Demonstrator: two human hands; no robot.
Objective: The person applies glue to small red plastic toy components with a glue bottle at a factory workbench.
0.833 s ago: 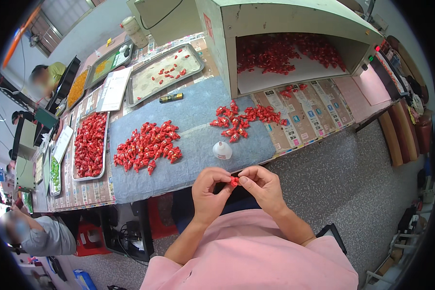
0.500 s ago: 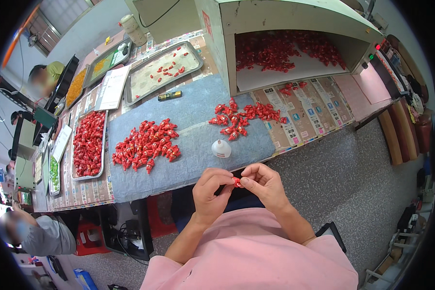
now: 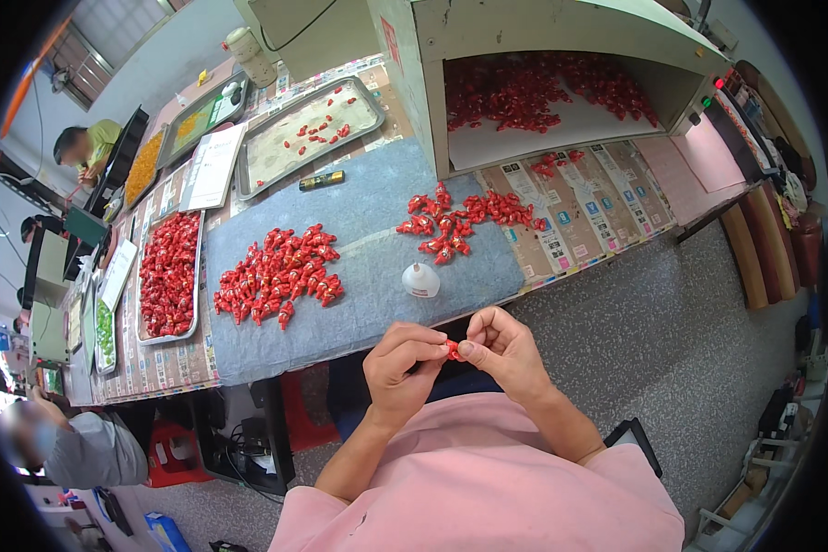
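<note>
A small red figurine (image 3: 453, 350) is pinched between my two hands, just off the table's front edge. My left hand (image 3: 403, 366) is closed on it with thumb and fingertips. My right hand (image 3: 506, 352) pinches its other side between thumb and forefinger. Much of the piece is covered by the fingers. Beyond my hands a small white squeeze bottle (image 3: 420, 281) stands on a blue cloth (image 3: 363, 304). A pile of red figurines (image 3: 281, 276) lies on the cloth to the left, and a smaller group (image 3: 444, 225) lies to the right.
A tray heaped with red figurines (image 3: 168, 276) stands at the left. Farther back are a metal tray (image 3: 294, 120) with scattered red pieces, a paper sheet (image 3: 213, 168) and a dark cylinder (image 3: 322, 180). A pale open-fronted box (image 3: 561, 29) holds more red pieces. Other people sit at the left.
Both hands stay almost in place around the red figurine, with a slight shift of the right fingers. The view has moved a little. The objects on the table lie as before.
</note>
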